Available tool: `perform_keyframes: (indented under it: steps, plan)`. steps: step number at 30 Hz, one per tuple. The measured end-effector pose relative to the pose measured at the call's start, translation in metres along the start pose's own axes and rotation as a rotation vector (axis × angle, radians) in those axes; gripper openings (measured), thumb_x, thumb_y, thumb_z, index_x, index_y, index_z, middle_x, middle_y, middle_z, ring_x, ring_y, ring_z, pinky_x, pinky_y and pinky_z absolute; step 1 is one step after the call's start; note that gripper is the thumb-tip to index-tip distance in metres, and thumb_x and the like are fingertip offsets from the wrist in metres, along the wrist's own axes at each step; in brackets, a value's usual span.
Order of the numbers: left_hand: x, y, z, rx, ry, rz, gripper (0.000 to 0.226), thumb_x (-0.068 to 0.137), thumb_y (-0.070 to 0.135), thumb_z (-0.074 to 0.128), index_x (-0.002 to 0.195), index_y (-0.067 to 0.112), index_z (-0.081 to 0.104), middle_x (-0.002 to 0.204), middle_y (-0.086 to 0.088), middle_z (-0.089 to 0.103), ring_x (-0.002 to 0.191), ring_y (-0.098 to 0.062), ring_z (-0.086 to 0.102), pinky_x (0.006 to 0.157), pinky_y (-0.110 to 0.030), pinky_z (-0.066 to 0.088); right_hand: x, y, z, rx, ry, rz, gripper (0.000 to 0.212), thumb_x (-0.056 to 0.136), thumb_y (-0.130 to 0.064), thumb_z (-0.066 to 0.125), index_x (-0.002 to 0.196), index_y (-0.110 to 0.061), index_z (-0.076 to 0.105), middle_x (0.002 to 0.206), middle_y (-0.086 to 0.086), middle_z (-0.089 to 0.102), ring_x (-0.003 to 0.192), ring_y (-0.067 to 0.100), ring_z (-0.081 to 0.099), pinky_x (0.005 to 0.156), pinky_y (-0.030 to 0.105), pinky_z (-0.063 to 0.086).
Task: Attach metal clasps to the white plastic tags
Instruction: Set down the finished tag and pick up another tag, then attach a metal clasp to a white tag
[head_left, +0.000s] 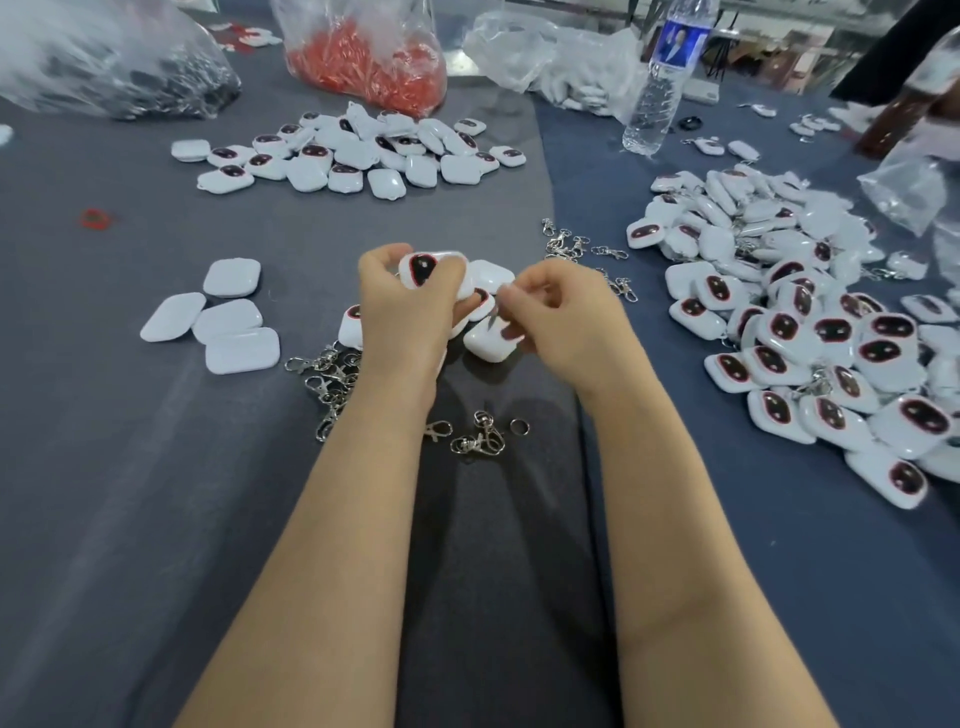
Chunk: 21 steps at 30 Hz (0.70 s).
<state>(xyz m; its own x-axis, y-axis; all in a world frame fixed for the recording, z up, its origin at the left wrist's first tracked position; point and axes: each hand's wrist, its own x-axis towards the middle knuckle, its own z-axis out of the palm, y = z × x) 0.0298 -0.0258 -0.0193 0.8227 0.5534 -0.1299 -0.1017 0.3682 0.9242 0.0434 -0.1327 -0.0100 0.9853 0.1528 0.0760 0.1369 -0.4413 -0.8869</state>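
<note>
Our left hand (402, 312) curled round a tag (427, 266), right hand (563, 319) beside the tag, pinching a clasp (492, 316) we barely see

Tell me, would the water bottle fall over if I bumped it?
Probably: the water bottle is tall, narrow and standing upright. Its thin ribbed plastic looks light and squashy. Lying down, it would likely roll.

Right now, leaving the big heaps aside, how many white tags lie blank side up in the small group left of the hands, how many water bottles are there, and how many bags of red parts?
Blank white tags: 4
Water bottle: 1
Bag of red parts: 1
Total: 6
</note>
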Motion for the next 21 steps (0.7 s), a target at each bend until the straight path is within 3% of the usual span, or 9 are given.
perform_keyframes:
  steps: [2, 4, 7, 10, 13, 15, 18, 21]
  plan:
    - [-0.003, -0.001, -0.001, 0.100, -0.068, 0.015, 0.031, 0.084, 0.005, 0.057, 0.111, 0.021, 0.052, 0.108, -0.004, 0.051, 0.083, -0.018, 0.069, 0.059, -0.015, 0.054, 0.003, 0.004, 0.001, 0.152, 0.133, 0.025, 0.015, 0.091, -0.017, 0.057, 0.077, -0.019, 0.055, 0.066, -0.004, 0.064, 0.076, 0.021, 0.066, 0.084, 0.047, 0.053]
    - [-0.006, -0.001, -0.001, 0.177, -0.131, 0.046, 0.022, 0.085, 0.003, 0.053, 0.100, 0.017, 0.060, 0.106, -0.005, 0.055, 0.091, -0.022, 0.069, 0.059, -0.015, 0.053, 0.005, 0.008, 0.002, 0.212, 0.199, 0.038, 0.010, 0.092, -0.017, 0.056, 0.082, -0.017, 0.056, 0.063, -0.006, 0.061, 0.066, 0.013, 0.062, 0.083, 0.047, 0.054]
    - [-0.010, -0.002, 0.001, 0.340, -0.189, 0.100, 0.019, 0.085, 0.000, 0.050, 0.088, 0.013, 0.063, 0.090, -0.003, 0.062, 0.080, -0.012, 0.070, 0.066, -0.024, 0.058, 0.007, 0.012, 0.003, 0.239, 0.247, 0.024, 0.009, 0.089, -0.016, 0.060, 0.081, -0.019, 0.058, 0.062, -0.007, 0.061, 0.057, 0.006, 0.057, 0.075, 0.038, 0.055]
    - [-0.011, -0.005, 0.002, 0.560, -0.235, 0.268, 0.011, 0.088, 0.009, 0.055, 0.087, 0.017, 0.063, 0.084, 0.007, 0.063, 0.088, -0.017, 0.066, 0.084, -0.035, 0.054, 0.008, 0.014, 0.002, 0.204, 0.263, -0.005, 0.013, 0.086, -0.013, 0.062, 0.077, -0.022, 0.061, 0.068, -0.003, 0.064, 0.062, 0.007, 0.058, 0.069, 0.028, 0.051]
    - [-0.012, -0.008, 0.003, 0.682, -0.291, 0.406, 0.008, 0.090, 0.024, 0.061, 0.090, 0.018, 0.066, 0.083, 0.014, 0.062, 0.080, 0.010, 0.054, 0.077, -0.008, 0.041, 0.009, 0.014, 0.002, 0.240, 0.214, -0.016, 0.024, 0.086, -0.003, 0.056, 0.078, -0.025, 0.060, 0.080, 0.002, 0.067, 0.077, 0.014, 0.065, 0.077, 0.030, 0.055]
    - [-0.010, -0.009, 0.003, 0.704, -0.290, 0.416, 0.007, 0.090, 0.023, 0.062, 0.091, 0.018, 0.065, 0.082, 0.016, 0.060, 0.075, 0.017, 0.049, 0.070, -0.001, 0.035, 0.008, 0.013, 0.002, 0.256, 0.188, -0.050, 0.026, 0.087, 0.001, 0.054, 0.083, -0.024, 0.059, 0.084, 0.003, 0.066, 0.080, 0.015, 0.065, 0.073, 0.023, 0.053]
    - [-0.009, -0.010, 0.001, 0.747, -0.245, 0.387, 0.004, 0.089, 0.019, 0.062, 0.085, 0.019, 0.062, 0.076, 0.016, 0.055, 0.077, 0.002, 0.046, 0.065, -0.012, 0.035, 0.006, 0.010, 0.003, 0.238, 0.190, -0.131, 0.023, 0.087, 0.003, 0.054, 0.091, -0.020, 0.059, 0.085, 0.000, 0.062, 0.078, 0.011, 0.059, 0.063, 0.008, 0.044]
    - [-0.011, -0.009, 0.002, 0.748, -0.235, 0.363, 0.009, 0.088, 0.021, 0.060, 0.080, 0.018, 0.060, 0.076, 0.008, 0.059, 0.079, -0.011, 0.052, 0.069, -0.022, 0.038, 0.005, 0.007, 0.003, 0.218, 0.168, -0.178, 0.029, 0.084, 0.007, 0.052, 0.093, -0.020, 0.058, 0.083, -0.003, 0.060, 0.076, 0.009, 0.056, 0.064, 0.008, 0.044]
